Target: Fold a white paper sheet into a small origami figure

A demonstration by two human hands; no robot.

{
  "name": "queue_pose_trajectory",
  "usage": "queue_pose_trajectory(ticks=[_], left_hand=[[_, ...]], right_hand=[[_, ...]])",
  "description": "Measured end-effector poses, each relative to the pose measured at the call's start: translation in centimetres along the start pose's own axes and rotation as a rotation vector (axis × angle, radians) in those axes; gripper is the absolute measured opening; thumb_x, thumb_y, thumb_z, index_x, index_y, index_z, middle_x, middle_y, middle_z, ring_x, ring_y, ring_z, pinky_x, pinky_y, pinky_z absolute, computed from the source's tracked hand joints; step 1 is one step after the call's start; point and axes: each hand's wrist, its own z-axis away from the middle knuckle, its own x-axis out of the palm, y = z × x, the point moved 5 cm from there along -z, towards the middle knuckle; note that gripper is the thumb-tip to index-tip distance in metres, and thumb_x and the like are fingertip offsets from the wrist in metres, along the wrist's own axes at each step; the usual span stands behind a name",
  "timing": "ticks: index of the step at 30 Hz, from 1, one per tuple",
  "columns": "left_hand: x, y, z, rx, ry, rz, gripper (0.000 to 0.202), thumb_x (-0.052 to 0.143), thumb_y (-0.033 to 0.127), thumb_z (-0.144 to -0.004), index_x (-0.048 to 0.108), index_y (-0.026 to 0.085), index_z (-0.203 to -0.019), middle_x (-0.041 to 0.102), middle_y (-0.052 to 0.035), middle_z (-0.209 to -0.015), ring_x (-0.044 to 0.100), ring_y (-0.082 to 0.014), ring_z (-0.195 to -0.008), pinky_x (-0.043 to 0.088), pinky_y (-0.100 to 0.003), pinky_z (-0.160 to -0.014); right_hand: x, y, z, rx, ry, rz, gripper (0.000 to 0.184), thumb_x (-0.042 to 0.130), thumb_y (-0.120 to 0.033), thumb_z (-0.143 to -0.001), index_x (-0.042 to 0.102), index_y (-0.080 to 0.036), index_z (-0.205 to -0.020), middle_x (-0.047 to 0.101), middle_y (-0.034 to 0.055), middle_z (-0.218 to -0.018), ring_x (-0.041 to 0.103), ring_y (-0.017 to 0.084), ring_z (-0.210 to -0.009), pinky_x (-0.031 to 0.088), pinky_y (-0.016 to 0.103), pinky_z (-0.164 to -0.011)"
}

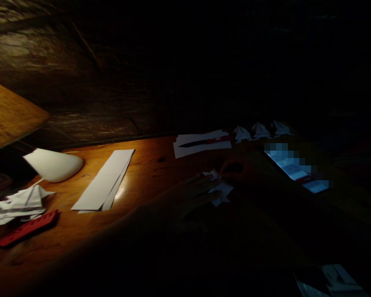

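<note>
The scene is very dark. My left hand (190, 196) lies with fingers stretched flat on a small folded piece of white paper (221, 190) on the wooden table (148, 165). My right hand (238, 169) is at the paper's upper right edge, fingers curled and pinching it. The paper is partly hidden under both hands.
A white lamp head (54, 165) shines at the left. Long white paper strips (106, 181) lie beside it. Folded paper shapes (20, 202) and a red ruler (26, 229) sit at the far left. A knife with a red handle (204, 142) rests on paper; three folded figures (259, 130) and a lit phone (297, 169) lie further right.
</note>
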Motion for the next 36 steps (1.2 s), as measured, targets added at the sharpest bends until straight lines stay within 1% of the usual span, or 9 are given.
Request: queue_pose_trajectory(ticks=[5, 10, 13, 18, 24, 26, 30, 33, 36], left_hand=[[0.2, -0.3, 0.1, 0.000, -0.022, -0.009, 0.082, 0.057, 0.064, -0.098, 0.030, 0.026, -0.165, 0.022, -0.0100, -0.174, 0.021, -0.0367, -0.161, 0.015, -0.056, -0.132], [0.3, -0.4, 0.5, -0.027, -0.058, -0.036, 0.089, 0.062, 0.066, -0.094, 0.026, 0.028, -0.167, 0.010, -0.0100, -0.175, 0.015, -0.0383, -0.162, 0.015, -0.059, -0.132], [0.2, -0.3, 0.5, -0.035, -0.085, -0.041, 0.090, 0.061, 0.066, -0.095, 0.022, 0.028, -0.167, 0.006, -0.0098, -0.175, 0.011, -0.0368, -0.163, 0.012, -0.058, -0.132], [-0.5, -0.1, 0.2, -0.021, -0.034, 0.053, 0.087, 0.065, 0.062, -0.095, 0.028, 0.027, -0.166, 0.016, -0.0096, -0.175, 0.017, -0.0347, -0.162, 0.013, -0.057, -0.132], [-1.6, -0.7, 0.6, -0.023, 0.066, 0.104, 0.082, 0.070, 0.059, -0.092, 0.038, 0.028, -0.161, 0.038, -0.0104, -0.167, 0.038, -0.0345, -0.153, 0.033, -0.054, -0.125], [-2.3, -1.3, 0.8, -0.050, 0.147, 0.113, 0.068, 0.066, 0.049, -0.096, 0.042, 0.027, -0.156, 0.048, -0.0120, -0.159, 0.046, -0.0324, -0.146, 0.041, -0.052, -0.119], [-3.6, -2.5, 1.3, -0.159, 0.380, 0.088, 0.017, 0.057, 0.027, -0.102, 0.065, 0.023, -0.117, 0.066, -0.0077, -0.117, 0.063, -0.0229, -0.112, 0.051, -0.042, -0.098], [-3.3, -1.9, 1.2, -0.152, 0.339, 0.040, 0.025, 0.061, 0.026, -0.099, 0.066, 0.025, -0.123, 0.064, -0.0073, -0.118, 0.061, -0.0231, -0.110, 0.051, -0.039, -0.094], [-2.4, -1.0, 1.0, -0.132, 0.214, 0.008, 0.036, 0.064, 0.032, -0.099, 0.064, 0.029, -0.135, 0.061, -0.0081, -0.123, 0.058, -0.0261, -0.114, 0.050, -0.042, -0.096]], right_hand=[[-0.2, -0.1, 0.2, 0.015, -0.036, 0.136, 0.014, 0.074, -0.037, -0.088, 0.080, -0.025, -0.085, 0.072, 0.0042, -0.090, 0.067, 0.021, -0.081, 0.044, 0.033, -0.073], [-0.5, -1.2, 0.7, -0.012, -0.130, 0.210, 0.013, 0.067, -0.026, -0.090, 0.079, -0.024, -0.095, 0.071, 0.0051, -0.098, 0.067, 0.021, -0.087, 0.044, 0.034, -0.076], [-0.7, -1.8, 1.1, -0.028, -0.144, 0.219, 0.015, 0.069, -0.036, -0.091, 0.075, -0.024, -0.098, 0.071, 0.0056, -0.101, 0.066, 0.022, -0.089, 0.045, 0.034, -0.076], [-0.2, -2.4, 1.7, -0.003, -0.150, 0.279, 0.049, 0.084, -0.058, -0.074, 0.065, -0.024, -0.105, 0.071, 0.0052, -0.104, 0.064, 0.025, -0.086, 0.043, 0.034, -0.072], [-0.2, -2.7, 1.8, 0.042, -0.156, 0.238, 0.039, 0.080, -0.045, -0.079, 0.064, -0.025, -0.108, 0.072, 0.0053, -0.110, 0.066, 0.026, -0.093, 0.046, 0.036, -0.078], [-0.3, -2.7, 1.8, 0.041, -0.158, 0.240, 0.038, 0.080, -0.042, -0.079, 0.064, -0.025, -0.108, 0.072, 0.0057, -0.112, 0.066, 0.026, -0.095, 0.047, 0.036, -0.079], [-0.4, -2.3, 1.9, 0.044, -0.147, 0.219, 0.047, 0.082, -0.042, -0.077, 0.064, -0.026, -0.118, 0.072, 0.0060, -0.116, 0.067, 0.026, -0.096, 0.048, 0.036, -0.078], [-0.3, -1.9, 1.9, 0.052, -0.135, 0.176, 0.060, 0.082, -0.049, -0.078, 0.061, -0.028, -0.130, 0.073, 0.0053, -0.112, 0.067, 0.025, -0.092, 0.047, 0.035, -0.074], [-0.3, -1.7, 1.6, 0.049, -0.094, 0.152, 0.046, 0.077, -0.051, -0.084, 0.067, -0.027, -0.122, 0.073, 0.0050, -0.107, 0.067, 0.024, -0.089, 0.047, 0.034, -0.072]])
